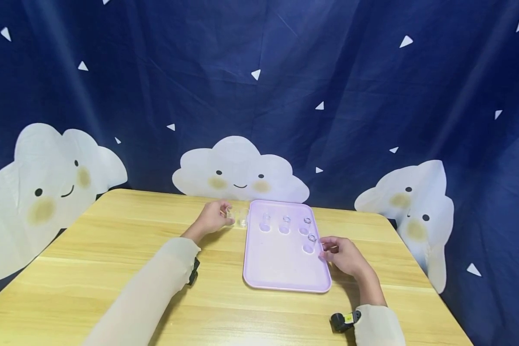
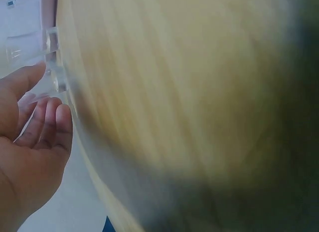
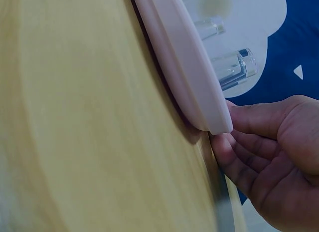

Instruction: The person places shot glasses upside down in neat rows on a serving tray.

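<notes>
My left hand (image 1: pixel 214 217) holds a small clear glass cup (image 1: pixel 229 215) on the table, left of the tray, with the thumb and fingers on either side of it. A second clear cup (image 1: pixel 243 217) stands between it and the tray. On the lilac tray (image 1: pixel 281 269), three cups stand in a row at the back, among them one cup (image 1: pixel 265 222) at the left. Another cup (image 1: pixel 311 242) stands in front of the right-hand one. My right hand (image 1: pixel 343 254) grips the tray's right rim, thumb and fingertips at the edge (image 3: pixel 219 115).
The light wooden table (image 1: pixel 207 298) extends around the tray. Behind it hangs a dark blue curtain (image 1: pixel 225 96) with white clouds and triangles. A black wrist camera (image 1: pixel 343 321) sits at the right sleeve.
</notes>
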`<state>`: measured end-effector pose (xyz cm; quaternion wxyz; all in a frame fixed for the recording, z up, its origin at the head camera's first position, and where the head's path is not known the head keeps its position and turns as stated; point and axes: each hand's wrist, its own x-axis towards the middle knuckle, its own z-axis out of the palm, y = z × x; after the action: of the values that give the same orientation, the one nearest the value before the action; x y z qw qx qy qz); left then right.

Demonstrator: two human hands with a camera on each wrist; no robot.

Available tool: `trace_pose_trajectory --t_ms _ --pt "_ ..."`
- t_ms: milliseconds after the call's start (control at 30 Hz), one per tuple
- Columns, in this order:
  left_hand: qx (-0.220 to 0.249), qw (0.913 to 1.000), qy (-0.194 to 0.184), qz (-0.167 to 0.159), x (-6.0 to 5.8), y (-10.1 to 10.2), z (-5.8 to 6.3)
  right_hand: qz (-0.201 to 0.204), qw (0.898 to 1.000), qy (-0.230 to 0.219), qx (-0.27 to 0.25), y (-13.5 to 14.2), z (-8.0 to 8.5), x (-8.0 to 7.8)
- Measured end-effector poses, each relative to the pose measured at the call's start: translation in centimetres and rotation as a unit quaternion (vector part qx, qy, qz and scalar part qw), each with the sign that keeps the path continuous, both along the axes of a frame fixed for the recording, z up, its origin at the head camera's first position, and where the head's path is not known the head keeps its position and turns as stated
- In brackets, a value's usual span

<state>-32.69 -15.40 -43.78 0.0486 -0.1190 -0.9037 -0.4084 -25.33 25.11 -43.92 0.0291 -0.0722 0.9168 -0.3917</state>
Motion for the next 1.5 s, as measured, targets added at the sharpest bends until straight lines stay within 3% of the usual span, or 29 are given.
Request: trace_pose_trajectory --t_ms 633,1033,1233,1500 --pt "0.015 0.9987 -0.045 0.02 -0.8 0.3 -0.2 -0.001 1.0 -0.001 0.001 0.2 0.3 -0.1" --pt "0.057 0.9979 -0.016 0.027 -0.7 -0.6 0.1 -0.001 1.0 0.001 -0.008 -0.1 -0.2 -0.2" --pt "0.085 0.9951 0.009 0.051 -0.7 -0.4 0.3 -0.005 1.0 -0.003 -0.005 0.0 -0.2 -0.2" --pt "0.125 0.9899 0.033 0.058 -0.2 0.2 1.9 -0.009 1.0 -0.004 -0.001 0.0 0.2 -0.1"
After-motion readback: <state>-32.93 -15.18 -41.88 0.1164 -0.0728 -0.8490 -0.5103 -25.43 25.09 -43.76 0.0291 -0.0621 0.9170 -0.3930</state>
